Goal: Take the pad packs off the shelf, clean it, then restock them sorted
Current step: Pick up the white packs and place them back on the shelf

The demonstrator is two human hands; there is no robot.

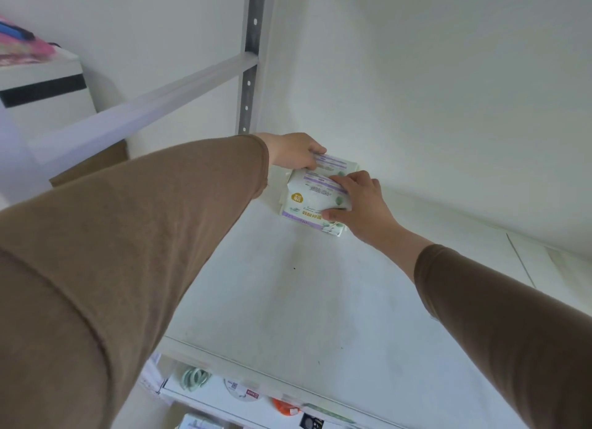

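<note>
Shelf [288, 300]: white board, back left corner holds the packs.
Pad packs: two white-and-purple ones, touching, against the back wall; rear pack [336, 163], front pack [312, 201].
Left hand [293, 153]: fingers curled over the rear pack's left end.
Right hand [360, 204]: fingers and thumb clamped on the front pack's right end.
Lower shelf [224, 396]: small packaged items.

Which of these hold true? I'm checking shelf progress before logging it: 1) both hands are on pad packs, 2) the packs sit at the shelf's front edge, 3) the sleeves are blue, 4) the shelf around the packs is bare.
1) True: the left hand and right hand each grip the pad packs.
2) False: they sit at the back of the shelf, by the wall.
3) False: the sleeves are brown.
4) True.
</note>
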